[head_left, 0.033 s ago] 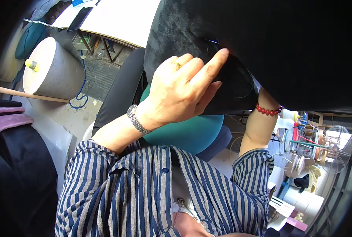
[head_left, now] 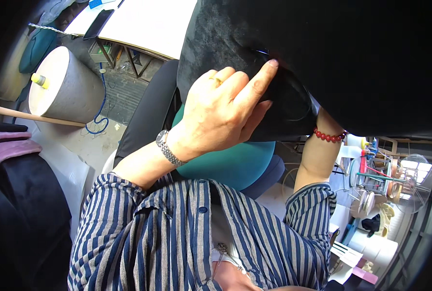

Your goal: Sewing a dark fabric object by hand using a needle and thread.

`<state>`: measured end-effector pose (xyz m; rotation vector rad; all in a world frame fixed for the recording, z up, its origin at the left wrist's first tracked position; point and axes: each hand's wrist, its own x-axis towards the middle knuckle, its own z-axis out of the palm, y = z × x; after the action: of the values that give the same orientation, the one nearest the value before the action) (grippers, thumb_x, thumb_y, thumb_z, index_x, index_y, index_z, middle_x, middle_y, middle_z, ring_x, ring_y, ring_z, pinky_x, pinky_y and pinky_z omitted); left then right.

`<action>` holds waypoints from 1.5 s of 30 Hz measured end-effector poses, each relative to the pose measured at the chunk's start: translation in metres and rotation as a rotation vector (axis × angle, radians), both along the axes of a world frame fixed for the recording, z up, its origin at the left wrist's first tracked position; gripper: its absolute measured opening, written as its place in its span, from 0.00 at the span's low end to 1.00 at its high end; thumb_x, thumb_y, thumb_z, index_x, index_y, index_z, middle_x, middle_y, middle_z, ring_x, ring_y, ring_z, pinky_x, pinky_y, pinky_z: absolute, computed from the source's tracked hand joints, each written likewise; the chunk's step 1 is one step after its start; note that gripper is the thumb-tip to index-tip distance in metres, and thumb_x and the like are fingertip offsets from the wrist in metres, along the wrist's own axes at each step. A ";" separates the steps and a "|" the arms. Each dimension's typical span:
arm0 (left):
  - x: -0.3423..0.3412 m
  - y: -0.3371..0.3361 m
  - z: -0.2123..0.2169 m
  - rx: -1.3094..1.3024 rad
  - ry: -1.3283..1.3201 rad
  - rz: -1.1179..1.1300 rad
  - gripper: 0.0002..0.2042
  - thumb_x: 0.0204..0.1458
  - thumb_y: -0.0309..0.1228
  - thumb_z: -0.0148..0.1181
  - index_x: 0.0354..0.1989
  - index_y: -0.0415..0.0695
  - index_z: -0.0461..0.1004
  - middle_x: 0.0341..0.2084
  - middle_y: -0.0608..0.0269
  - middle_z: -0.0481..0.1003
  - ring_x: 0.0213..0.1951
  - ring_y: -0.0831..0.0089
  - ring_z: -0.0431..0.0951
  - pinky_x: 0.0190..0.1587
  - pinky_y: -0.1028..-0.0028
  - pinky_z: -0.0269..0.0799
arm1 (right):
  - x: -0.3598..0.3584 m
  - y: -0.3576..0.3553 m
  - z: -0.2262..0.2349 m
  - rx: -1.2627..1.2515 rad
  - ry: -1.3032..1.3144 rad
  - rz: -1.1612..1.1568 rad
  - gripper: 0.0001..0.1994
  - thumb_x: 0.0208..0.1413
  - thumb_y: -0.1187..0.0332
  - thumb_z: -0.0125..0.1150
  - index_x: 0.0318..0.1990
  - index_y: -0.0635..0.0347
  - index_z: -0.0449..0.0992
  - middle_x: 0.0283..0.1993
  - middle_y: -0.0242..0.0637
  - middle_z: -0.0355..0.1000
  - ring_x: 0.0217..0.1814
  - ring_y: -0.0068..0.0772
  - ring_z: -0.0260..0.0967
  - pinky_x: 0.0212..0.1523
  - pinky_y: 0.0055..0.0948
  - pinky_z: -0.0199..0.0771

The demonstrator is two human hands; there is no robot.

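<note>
Over a large black, partly dusty surface (head_left: 216, 39) lies my left hand (head_left: 225, 109), back upward. Its index finger is stretched out and the other fingers are bent. The fingertip is beside a small bluish glint (head_left: 262, 51) on the dark thing; I see nothing held in this hand. A metal watch (head_left: 170, 150) is on that wrist. My right forearm (head_left: 318, 157), with a red bead bracelet (head_left: 328, 136), reaches up behind the black shape, which hides my right hand and its fingers. Whether the black thing is cloth or a machine is too dark to tell.
Below my hands is a teal rounded surface (head_left: 221, 165). At the left stand a large grey cone (head_left: 82, 87) and a wooden rod (head_left: 46, 116). A white table (head_left: 148, 22) with a dark phone-like slab (head_left: 98, 24) is beyond. A wire-caged fan (head_left: 415, 182) and spools (head_left: 364, 201) are at right.
</note>
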<state>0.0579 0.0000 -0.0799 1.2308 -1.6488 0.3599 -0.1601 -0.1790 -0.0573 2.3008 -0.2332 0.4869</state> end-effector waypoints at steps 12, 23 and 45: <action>-0.005 -0.008 -0.019 -0.048 0.031 -0.003 0.33 0.48 0.30 0.65 0.63 0.33 0.61 0.20 0.65 0.62 0.24 0.72 0.64 0.30 0.74 0.64 | -0.010 -0.015 0.002 -0.020 -0.009 -0.021 0.16 0.53 0.70 0.66 0.50 0.63 0.75 0.46 0.41 0.75 0.48 0.34 0.73 0.54 0.31 0.71; -0.008 -0.013 -0.017 -0.049 0.021 0.024 0.29 0.49 0.29 0.64 0.61 0.35 0.65 0.19 0.67 0.60 0.24 0.74 0.63 0.29 0.75 0.63 | -0.014 -0.016 0.002 -0.036 -0.016 -0.055 0.16 0.54 0.70 0.66 0.50 0.63 0.75 0.47 0.41 0.75 0.49 0.34 0.73 0.54 0.31 0.71; 0.025 -0.035 0.049 0.094 1.034 -0.447 0.55 0.33 0.31 0.77 0.69 0.35 0.44 0.62 0.48 0.59 0.64 0.60 0.60 0.66 0.63 0.53 | -0.029 -0.008 -0.015 -0.022 -0.058 -0.090 0.17 0.54 0.69 0.65 0.51 0.63 0.74 0.48 0.41 0.74 0.49 0.34 0.73 0.54 0.31 0.71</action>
<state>0.0829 -0.0353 -0.0312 0.8272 -0.9658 -0.5653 -0.1892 -0.1874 -0.0723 2.2457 -0.3562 0.5078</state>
